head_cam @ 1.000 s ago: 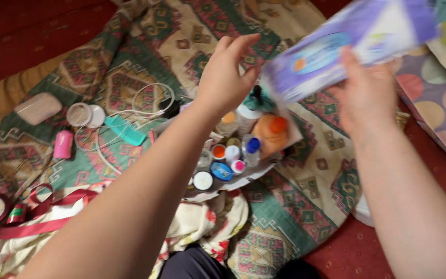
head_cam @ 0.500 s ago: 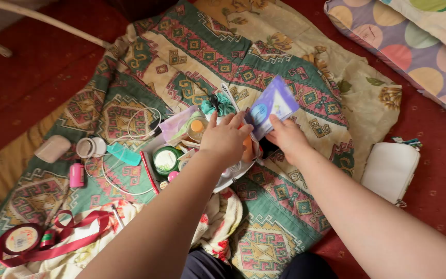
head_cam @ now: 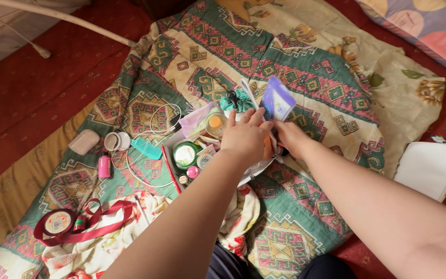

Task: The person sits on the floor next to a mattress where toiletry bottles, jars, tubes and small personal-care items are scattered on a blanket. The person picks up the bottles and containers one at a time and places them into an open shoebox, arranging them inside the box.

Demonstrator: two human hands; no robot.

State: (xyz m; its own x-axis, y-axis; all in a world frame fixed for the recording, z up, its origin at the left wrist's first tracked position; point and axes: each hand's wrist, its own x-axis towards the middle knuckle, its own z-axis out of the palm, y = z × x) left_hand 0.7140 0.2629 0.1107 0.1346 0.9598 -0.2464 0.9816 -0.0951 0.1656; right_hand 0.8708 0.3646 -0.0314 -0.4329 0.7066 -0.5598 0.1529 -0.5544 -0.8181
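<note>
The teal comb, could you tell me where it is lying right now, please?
In the head view the teal comb lies on the patterned blanket, left of the left hand, between the round white container and the green-lidded jar.

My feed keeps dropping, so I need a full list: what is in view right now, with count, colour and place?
Flat tissue-like packet: one, purple and white, upright over the pile.
Round lidded tin: one, green, left of the pile.
Plastic comb: one, teal, left of the tin.
Thin cable: one, white, looped on the blanket.
Small bottle: one, pink, far left.
Ribbon spool: one, dark red, lower left.
Soft pouch: one, white, right edge.
Patterned blanket: one, green, red and cream, beneath everything.
Left hand: on the pile.
Right hand: at the packet's base.
</note>
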